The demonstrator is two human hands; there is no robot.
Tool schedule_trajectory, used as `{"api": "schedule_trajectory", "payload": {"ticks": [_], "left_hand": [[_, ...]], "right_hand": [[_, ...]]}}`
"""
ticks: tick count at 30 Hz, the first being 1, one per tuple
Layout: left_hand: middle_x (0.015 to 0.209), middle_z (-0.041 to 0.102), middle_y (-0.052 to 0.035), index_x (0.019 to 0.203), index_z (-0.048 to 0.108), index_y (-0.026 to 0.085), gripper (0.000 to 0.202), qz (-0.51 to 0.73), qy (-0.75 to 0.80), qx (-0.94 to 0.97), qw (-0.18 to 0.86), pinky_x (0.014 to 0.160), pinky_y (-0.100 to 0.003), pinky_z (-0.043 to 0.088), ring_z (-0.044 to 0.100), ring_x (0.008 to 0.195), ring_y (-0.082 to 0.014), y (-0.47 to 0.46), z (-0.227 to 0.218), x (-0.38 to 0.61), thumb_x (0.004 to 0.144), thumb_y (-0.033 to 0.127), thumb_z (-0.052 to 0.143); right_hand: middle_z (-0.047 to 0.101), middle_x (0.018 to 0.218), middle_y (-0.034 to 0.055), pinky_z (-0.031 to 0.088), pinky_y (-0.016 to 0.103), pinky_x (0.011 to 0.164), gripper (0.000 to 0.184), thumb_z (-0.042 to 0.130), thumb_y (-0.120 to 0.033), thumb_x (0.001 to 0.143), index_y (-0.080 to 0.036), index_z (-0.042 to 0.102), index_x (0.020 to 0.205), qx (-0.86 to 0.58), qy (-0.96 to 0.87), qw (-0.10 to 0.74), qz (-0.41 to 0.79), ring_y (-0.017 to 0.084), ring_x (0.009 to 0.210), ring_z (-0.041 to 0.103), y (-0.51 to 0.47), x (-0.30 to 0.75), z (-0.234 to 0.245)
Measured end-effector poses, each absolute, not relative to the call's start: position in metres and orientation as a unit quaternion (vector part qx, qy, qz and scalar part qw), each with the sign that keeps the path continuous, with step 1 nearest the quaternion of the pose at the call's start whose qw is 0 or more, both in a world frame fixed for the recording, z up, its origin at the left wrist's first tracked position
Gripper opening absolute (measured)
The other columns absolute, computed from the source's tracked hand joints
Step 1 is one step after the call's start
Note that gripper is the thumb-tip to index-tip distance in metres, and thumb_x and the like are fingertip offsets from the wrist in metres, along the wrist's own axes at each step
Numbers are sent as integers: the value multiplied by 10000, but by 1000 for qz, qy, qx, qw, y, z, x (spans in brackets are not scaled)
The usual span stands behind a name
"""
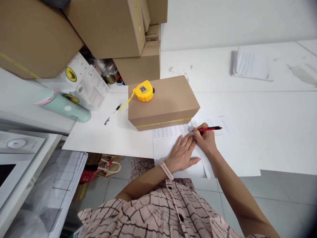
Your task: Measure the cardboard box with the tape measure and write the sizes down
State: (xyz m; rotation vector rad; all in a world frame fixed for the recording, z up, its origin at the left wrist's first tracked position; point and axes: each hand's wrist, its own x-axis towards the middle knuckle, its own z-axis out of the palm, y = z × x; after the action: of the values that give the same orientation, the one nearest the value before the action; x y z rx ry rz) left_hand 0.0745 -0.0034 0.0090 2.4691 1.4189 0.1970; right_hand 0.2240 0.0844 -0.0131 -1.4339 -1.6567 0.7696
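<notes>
My left hand (182,153) lies flat with its fingers stretched out on a printed sheet of paper (164,145), a pink band round its wrist. Pinched in my right hand (206,138) is a red and black pen (211,128), its tip at the printed rows on the sheet. A second printed sheet (235,155) lies under my right forearm. Just beyond the papers sits a closed cardboard box (170,99), partly over the sheet's far edge. On top of that box rests a yellow tape measure (144,91), a short length of its tape hanging out to the left.
Left of the box lies a clear pen (113,114). A mint-green bottle (65,105) leans by white avocado-printed boxes (85,82). Large cardboard boxes (106,26) are stacked at the back left. A stack of papers (251,64) lies at the far right of the white table (279,132).
</notes>
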Motion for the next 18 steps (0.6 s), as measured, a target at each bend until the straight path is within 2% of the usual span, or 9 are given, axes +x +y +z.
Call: {"api": "schedule_trajectory", "payload": {"ticks": [10,18], "left_hand": [[1694,307,-172,1592,289,33,802,72,490,858,136,1322,-493,106,190,1604,-295,-4,7,74,1036,598,411],[1688,326,-166,1588,310,65,776,82,491,858,131,1319,-490,116,201,1603,-286,-4,6,74,1036,605,387]], "right_hand": [[541,604,-31,413,305,553,172,595,-333,872,-242,500,760,-568,-664,384,299,165,553,531,84,224,-10],[538,596,-33,414,298,533,185,604,-348,874,-240,503,763,-572,-653,384,314,158,533,528,83,222,-7]]}}
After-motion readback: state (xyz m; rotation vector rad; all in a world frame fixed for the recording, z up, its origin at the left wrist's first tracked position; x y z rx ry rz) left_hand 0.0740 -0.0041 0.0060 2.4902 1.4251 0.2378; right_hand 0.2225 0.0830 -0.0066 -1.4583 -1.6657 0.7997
